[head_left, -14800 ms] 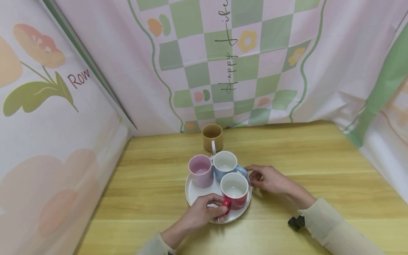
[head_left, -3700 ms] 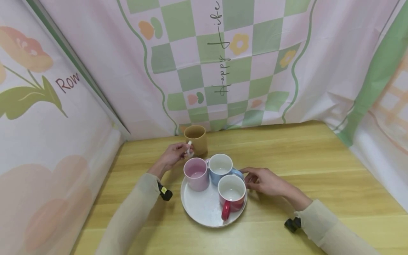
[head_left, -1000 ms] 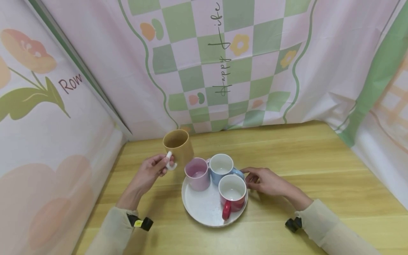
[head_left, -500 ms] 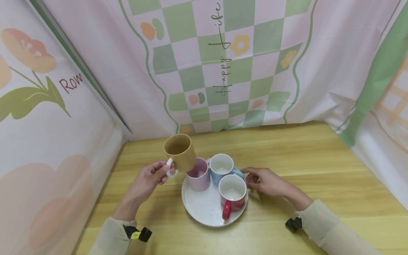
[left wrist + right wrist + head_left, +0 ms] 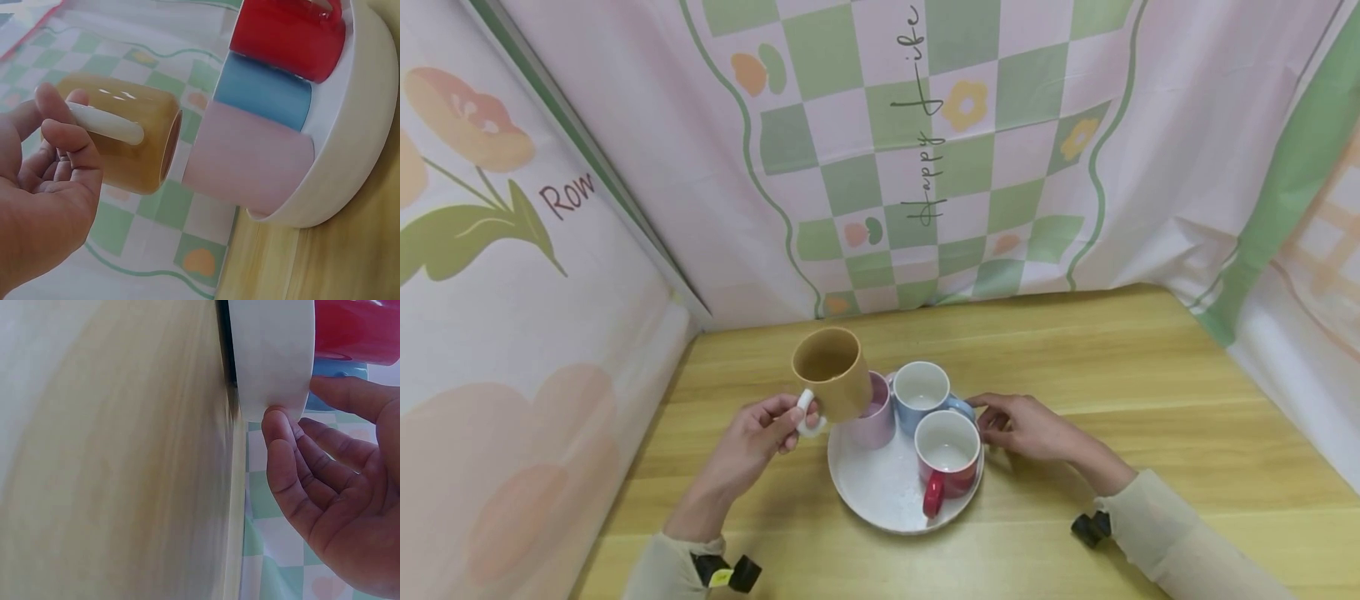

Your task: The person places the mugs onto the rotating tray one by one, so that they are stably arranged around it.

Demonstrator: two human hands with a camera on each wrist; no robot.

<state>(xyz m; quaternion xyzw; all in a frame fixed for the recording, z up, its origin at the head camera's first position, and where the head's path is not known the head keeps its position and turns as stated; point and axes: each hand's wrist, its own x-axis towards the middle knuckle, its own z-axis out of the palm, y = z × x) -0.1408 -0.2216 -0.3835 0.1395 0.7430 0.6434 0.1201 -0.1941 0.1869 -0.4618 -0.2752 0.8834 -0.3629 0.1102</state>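
Observation:
In my left hand (image 5: 758, 433) I pinch the white handle of a tan mug (image 5: 838, 385), held in the air over the left rear of a round white tray (image 5: 880, 492). The left wrist view shows this mug (image 5: 137, 106) apart from the others. A pink mug (image 5: 874, 427), partly hidden behind the tan one, stands on the tray. Beside it are a blue mug (image 5: 917, 400) and a red mug (image 5: 951, 467) with its handle toward me. My right hand (image 5: 1026, 425) holds the tray's right edge (image 5: 275, 356), with thumb and curled fingertips at the rim.
The wooden table (image 5: 1112, 367) extends around the tray on all sides. A patterned cloth (image 5: 970, 158) hangs along its back edge, and a flowered cloth (image 5: 565, 350) stands on the left.
My left hand let go of the red mug's handle, took the tan mug from behind the tray, lifted it leftward, then brought it forward and right toward the tray. The right hand stays at the tray.

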